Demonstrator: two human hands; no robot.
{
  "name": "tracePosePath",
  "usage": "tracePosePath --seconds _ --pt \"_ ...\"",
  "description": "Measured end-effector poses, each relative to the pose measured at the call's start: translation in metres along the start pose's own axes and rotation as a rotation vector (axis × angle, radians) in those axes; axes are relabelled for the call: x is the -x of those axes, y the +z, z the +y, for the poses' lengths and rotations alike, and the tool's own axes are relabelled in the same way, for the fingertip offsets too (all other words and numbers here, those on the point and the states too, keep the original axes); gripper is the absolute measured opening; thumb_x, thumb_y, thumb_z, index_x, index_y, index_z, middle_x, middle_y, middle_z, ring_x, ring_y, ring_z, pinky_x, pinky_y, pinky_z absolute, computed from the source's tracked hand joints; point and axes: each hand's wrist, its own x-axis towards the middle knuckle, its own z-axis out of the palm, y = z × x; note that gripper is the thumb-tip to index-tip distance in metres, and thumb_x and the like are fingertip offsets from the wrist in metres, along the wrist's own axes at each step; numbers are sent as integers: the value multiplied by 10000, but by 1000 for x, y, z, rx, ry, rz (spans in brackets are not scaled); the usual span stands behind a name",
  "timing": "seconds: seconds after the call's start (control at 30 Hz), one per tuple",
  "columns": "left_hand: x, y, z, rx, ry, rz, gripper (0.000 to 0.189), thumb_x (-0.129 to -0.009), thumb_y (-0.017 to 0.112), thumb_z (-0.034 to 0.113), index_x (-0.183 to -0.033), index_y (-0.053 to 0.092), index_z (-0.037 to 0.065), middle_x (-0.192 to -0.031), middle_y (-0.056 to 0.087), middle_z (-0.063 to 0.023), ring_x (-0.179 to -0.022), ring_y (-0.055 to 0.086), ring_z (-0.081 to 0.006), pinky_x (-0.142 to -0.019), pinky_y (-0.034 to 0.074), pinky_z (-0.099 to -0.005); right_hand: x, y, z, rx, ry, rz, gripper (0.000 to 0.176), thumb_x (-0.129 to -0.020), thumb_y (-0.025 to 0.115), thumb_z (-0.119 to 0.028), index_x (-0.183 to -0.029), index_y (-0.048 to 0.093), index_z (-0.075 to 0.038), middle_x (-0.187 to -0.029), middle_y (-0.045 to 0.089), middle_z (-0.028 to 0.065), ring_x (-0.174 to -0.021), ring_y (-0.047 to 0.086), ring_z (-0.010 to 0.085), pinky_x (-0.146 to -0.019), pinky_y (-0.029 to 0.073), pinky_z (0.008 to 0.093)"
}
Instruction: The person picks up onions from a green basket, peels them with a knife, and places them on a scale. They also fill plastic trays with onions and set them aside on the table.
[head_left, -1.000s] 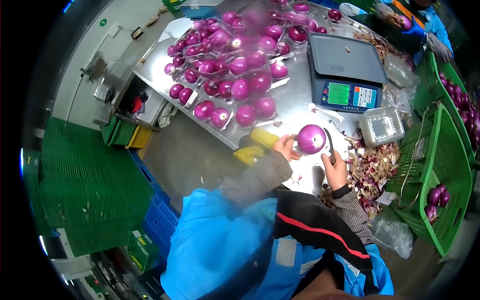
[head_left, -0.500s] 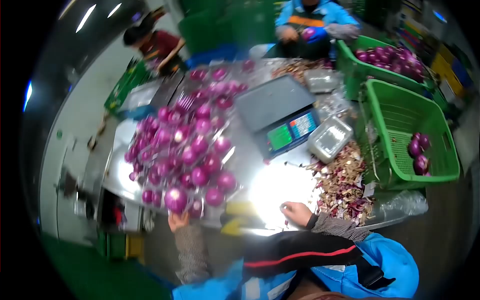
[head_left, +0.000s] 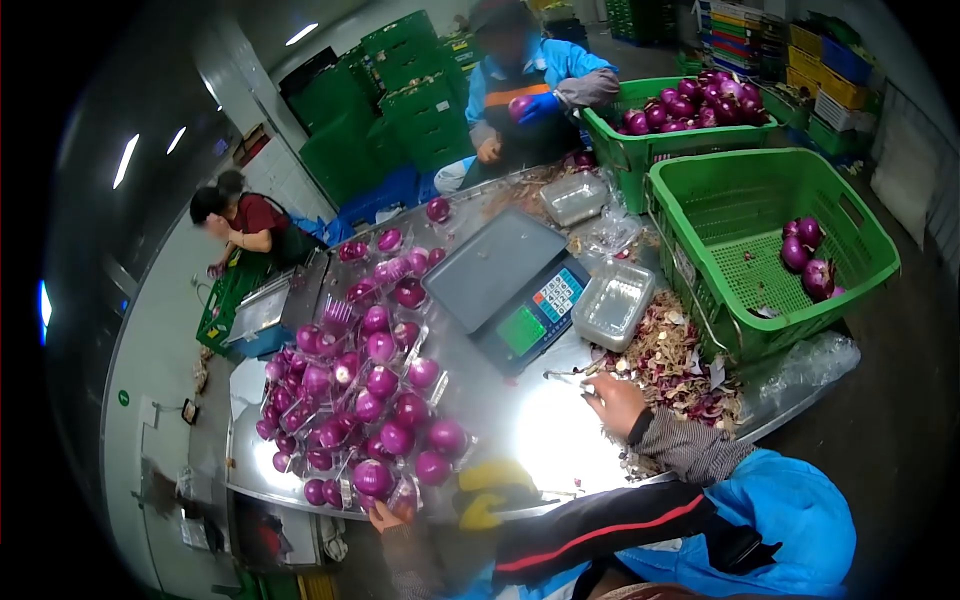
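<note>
At the table's near edge, my left hand (head_left: pixel 388 516) has its fingers apart against a clear plastic pack (head_left: pixel 404 494) with an onion in it. Peeled purple onions (head_left: pixel 396 438), many in clear packs, crowd the table above that hand. My right hand (head_left: pixel 616 404) hovers over the bright steel beside the onion peelings (head_left: pixel 675 345), thumb and fingers apart. Just beyond its fingertips lies a small thin tool (head_left: pixel 566 378), perhaps a knife. Farther up are a clear plastic tub (head_left: pixel 613 303) and a digital scale (head_left: pixel 505 285).
A green crate (head_left: pixel 770 170) holding a few onions stands at right; behind it a fuller green crate (head_left: pixel 615 140). Across the table a person in blue (head_left: pixel 530 90) holds an onion. Another person (head_left: pixel 250 225) is at far left. A blurred yellow object (head_left: pixel 492 488) lies between my hands.
The view has shifted and sharpened. My right hand has moved up the table towards the thin tool and the tub. My left hand stays by the packs at the near edge.
</note>
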Motion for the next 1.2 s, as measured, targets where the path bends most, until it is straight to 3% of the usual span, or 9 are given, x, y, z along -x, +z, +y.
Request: tracePosePath --seconds 0.17,0.37,0.4,0.43,0.5,0.9,1.07,1.13,1.2 --pt "80 42 71 147 -163 181 614 -971 559 386 -1479 284 179 -1322 485 -90 -910 636 -228 -679 553 -316 -56 -26 23 413 -92 139 232 -870 624 -194 -1048 586 -50 -984 572 143 -818 660 288 -668 546 392" --pt "88 38 61 78 -150 341 611 -959 553 463 -1463 314 213 -1278 525 -52 -792 637 -194 -585 494 -292 -95 0 63 559 -34 108 97 -808 569 -91 -851 628 -28 -948 561 131 -855 638 286 -687 552 383" --pt "92 34 59 79 -147 355 606 -961 554 453 -1462 315 209 -1271 528 -48 -784 634 -191 -577 488 -290 -101 -8 60 550 22 56 113 -803 581 -102 -822 670 -35 -987 582 152 -879 635 296 -715 550 410" --pt "88 26 51 92 -159 294 565 -975 539 384 -1458 280 244 -1372 442 -27 -917 576 -196 -714 497 -324 -105 -17 58 608 32 -30 162 -800 638 -149 -909 674 -35 -1029 600 142 -947 630 293 -758 553 399" --pt "93 22 51 79 -114 267 569 -976 537 367 -1462 278 221 -1361 457 -32 -916 577 -190 -714 495 -328 -110 -28 52 613 64 -133 252 -781 701 -186 -990 698 -46 -1128 598 129 -1076 590 302 -839 545 404" --pt "119 37 38 30 11 248 599 -952 527 183 -1474 247 95 -1202 508 -108 -865 590 -176 -696 516 -317 -114 -38 53 564 -53 56 327 -657 819 -262 -866 680 -52 -928 636 135 -930 609 327 -796 521 431" --pt "138 52 41 15 196 204 564 -931 520 106 -1452 309 55 -1193 493 -123 -884 574 -191 -768 514 -323 -112 -38 70 675 -328 216 96 -705 675 -128 -768 633 -69 -842 620 125 -818 618 299 -678 530 403" --pt "144 59 32 -14 383 147 495 -946 511 93 -1421 376 57 -1070 540 -97 -864 561 -171 -788 491 -314 -93 -47 41 638 -387 289 28 -711 584 -73 -730 595 -90 -770 573 104 -757 607 274 -619 519 388" --pt "162 80 53 -51 332 19 426 -977 499 128 -1389 422 54 -1024 575 -90 -881 571 -171 -795 491 -316 -65 -45 24 493 -642 315 61 -720 580 -107 -764 544 -83 -775 536 94 -723 575 269 -583 482 381"
